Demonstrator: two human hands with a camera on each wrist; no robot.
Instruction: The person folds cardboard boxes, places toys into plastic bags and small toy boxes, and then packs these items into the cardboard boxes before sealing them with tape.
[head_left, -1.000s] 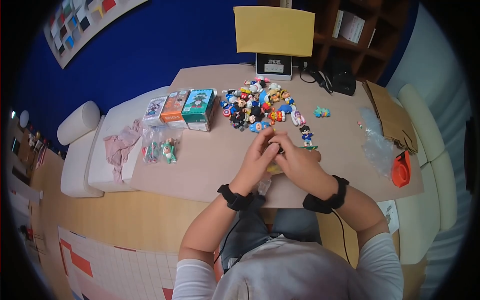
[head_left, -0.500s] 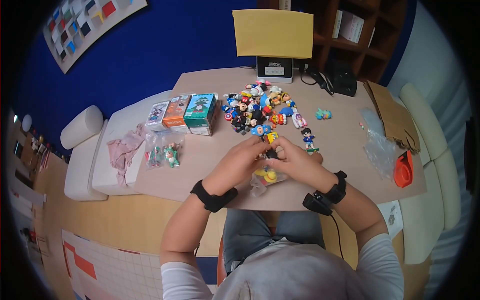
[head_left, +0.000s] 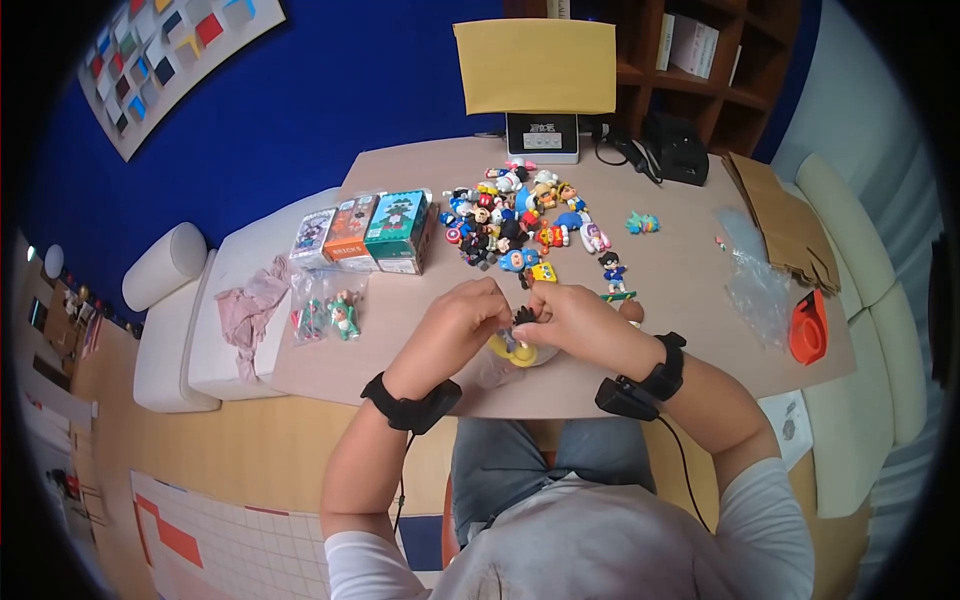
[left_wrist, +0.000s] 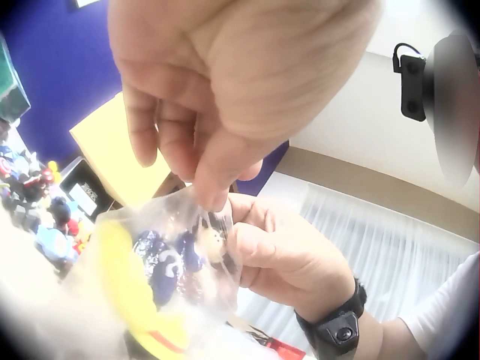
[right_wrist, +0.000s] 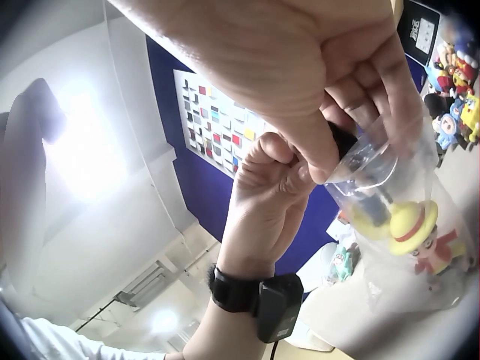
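Low over the near table edge, my left hand (head_left: 450,325) pinches the rim of a clear plastic bag (right_wrist: 379,296) between thumb and fingers. Opposite it, my right hand (head_left: 585,322) pinches a small figurine by its spiky black hair (head_left: 524,316) at the bag's mouth. A pale face and a blue body (left_wrist: 165,274) with a white mark show through the film in the left wrist view. Lower in the bag sits a figurine with a yellow hat (right_wrist: 412,223) and a red top. Part of the held figurine is hidden behind my right fingers.
Many toy figures (head_left: 510,215) lie heaped beyond my hands. A black-haired figure on a skateboard (head_left: 612,270) stands to the right. Boxes (head_left: 395,225) and bagged figures (head_left: 340,315) are at left; an orange tape dispenser (head_left: 808,330), plastic wrap (head_left: 755,285) and cardboard (head_left: 790,215) at right.
My hands were close together over the table; they have come down nearer its front edge, the left hand moving away leftward. The bag and yellow-hatted figurine now show between them.
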